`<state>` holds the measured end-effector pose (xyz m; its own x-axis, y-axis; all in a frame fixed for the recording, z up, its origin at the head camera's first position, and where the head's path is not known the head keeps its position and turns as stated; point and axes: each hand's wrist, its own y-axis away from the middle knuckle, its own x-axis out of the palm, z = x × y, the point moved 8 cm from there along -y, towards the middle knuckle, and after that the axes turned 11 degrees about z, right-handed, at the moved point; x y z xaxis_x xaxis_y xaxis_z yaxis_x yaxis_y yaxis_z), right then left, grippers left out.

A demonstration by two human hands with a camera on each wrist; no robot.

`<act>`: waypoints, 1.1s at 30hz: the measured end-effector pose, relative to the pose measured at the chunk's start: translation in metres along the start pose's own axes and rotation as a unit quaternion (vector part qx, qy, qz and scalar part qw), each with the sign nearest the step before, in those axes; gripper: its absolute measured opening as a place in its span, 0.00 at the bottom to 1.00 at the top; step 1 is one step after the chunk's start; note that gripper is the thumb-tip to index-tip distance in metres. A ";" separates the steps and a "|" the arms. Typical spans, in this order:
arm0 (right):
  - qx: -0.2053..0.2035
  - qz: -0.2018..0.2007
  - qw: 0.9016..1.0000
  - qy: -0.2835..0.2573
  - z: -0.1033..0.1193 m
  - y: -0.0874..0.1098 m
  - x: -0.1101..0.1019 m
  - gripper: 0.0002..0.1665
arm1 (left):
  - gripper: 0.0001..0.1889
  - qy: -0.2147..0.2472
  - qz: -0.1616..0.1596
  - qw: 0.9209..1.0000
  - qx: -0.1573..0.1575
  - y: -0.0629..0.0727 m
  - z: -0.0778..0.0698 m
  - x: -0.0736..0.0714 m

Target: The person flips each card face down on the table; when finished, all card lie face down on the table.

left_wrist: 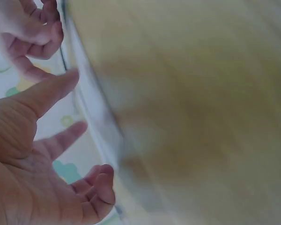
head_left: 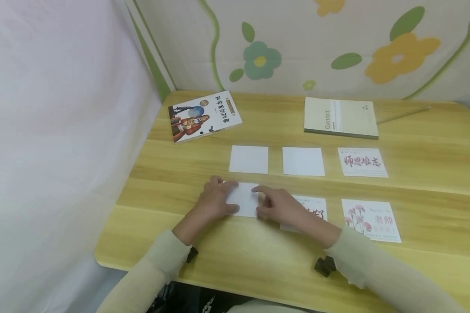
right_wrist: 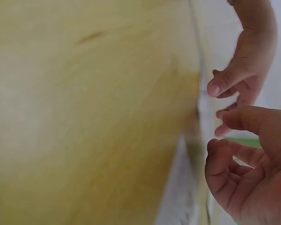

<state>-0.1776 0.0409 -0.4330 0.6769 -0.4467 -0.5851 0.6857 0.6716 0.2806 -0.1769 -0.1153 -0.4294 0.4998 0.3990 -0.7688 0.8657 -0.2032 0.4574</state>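
A blank white card (head_left: 247,200) lies flat on the wooden table in the front row's left place. My left hand (head_left: 215,198) is at its left side, thumb and forefinger on the edge. From the right, my right hand (head_left: 280,205) reaches the opposite edge, forefinger near the top corner and thumb lower down. The left wrist view shows the card edge-on as a thin strip (left_wrist: 96,108). Under the right forearm, a card with red writing (head_left: 315,206) is partly hidden. To its right lies a card with pink flowers (head_left: 360,217).
Behind are two blank cards, the left one (head_left: 248,159) and the middle one (head_left: 303,161), plus a card with red characters (head_left: 362,162). Farther back lie an illustrated book (head_left: 223,108), a "Gambit" notepad (head_left: 354,115) and a thin stick (head_left: 405,115). A flowered curtain (head_left: 297,34) hangs beyond the table.
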 end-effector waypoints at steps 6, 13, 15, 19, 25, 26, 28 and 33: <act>0.108 -0.071 0.990 0.048 -0.036 0.070 -0.044 0.32 | 0.30 0.124 0.069 0.985 0.093 0.006 -0.050 0.018; 0.179 -0.086 0.979 0.041 -0.064 0.119 -0.042 0.42 | 0.34 0.264 0.154 0.948 0.088 0.002 -0.093 0.064; 0.174 -0.103 0.979 0.027 -0.063 0.119 -0.035 0.44 | 0.35 0.325 0.137 0.934 0.064 -0.002 -0.096 0.069; 0.163 -0.140 0.976 0.016 -0.055 0.116 -0.024 0.50 | 0.34 0.507 0.106 0.855 0.019 -0.007 -0.097 0.077; 0.075 -0.127 0.976 -0.161 -0.033 0.109 -0.014 0.41 | 0.21 0.551 0.139 0.816 0.106 -0.003 -0.116 0.080; 0.056 -0.133 0.970 -0.194 -0.029 0.110 -0.016 0.39 | 0.20 0.513 0.135 0.838 0.130 -0.002 -0.120 0.079; 0.020 -0.163 0.960 -0.226 -0.026 0.113 -0.024 0.35 | 0.21 0.416 0.104 0.888 0.167 0.000 -0.123 0.074; 0.013 -0.250 0.951 -0.182 -0.048 0.125 -0.048 0.34 | 0.26 0.211 0.029 0.965 0.153 -0.004 -0.115 0.064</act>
<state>-0.1369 0.1745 -0.4061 0.3084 -0.8844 -0.3502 0.9495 0.3083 0.0576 -0.1515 0.0145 -0.4292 0.5487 0.6940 -0.4661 0.8359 -0.4647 0.2920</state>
